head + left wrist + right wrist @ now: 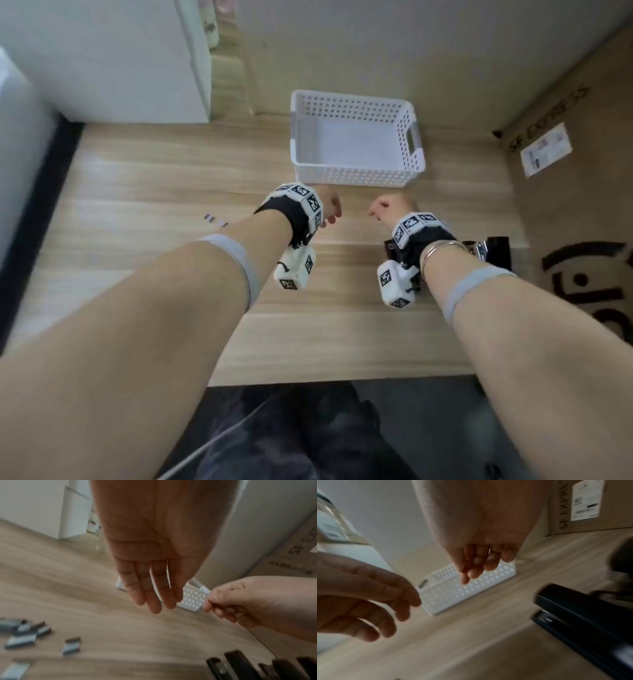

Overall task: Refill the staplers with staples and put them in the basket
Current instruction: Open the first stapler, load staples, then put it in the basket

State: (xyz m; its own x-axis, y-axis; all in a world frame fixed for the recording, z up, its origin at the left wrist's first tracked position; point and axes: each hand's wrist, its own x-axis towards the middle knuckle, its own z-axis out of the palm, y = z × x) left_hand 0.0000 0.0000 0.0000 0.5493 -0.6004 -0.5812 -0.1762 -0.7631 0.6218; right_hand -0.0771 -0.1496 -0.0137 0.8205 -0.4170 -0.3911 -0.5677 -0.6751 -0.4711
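Both forearms over table [137, 178]; left hand [150, 574] fingers straight, empty; right hand [477, 555] curled, empty. Stapler [583, 615] right of right hand, nearer it.

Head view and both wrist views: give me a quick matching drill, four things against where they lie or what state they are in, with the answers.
Things:
1. white perforated plastic basket
2. black metal staplers
3. grey strips of staples
4. left hand

Places or states:
A. scattered loose on the wooden table's left part
B. fingers straight, holding nothing
C. at the table's far edge, nothing inside
D. lying on the table's right part, beside the brown cardboard box

Pairs: 1-C, 2-D, 3-A, 4-B
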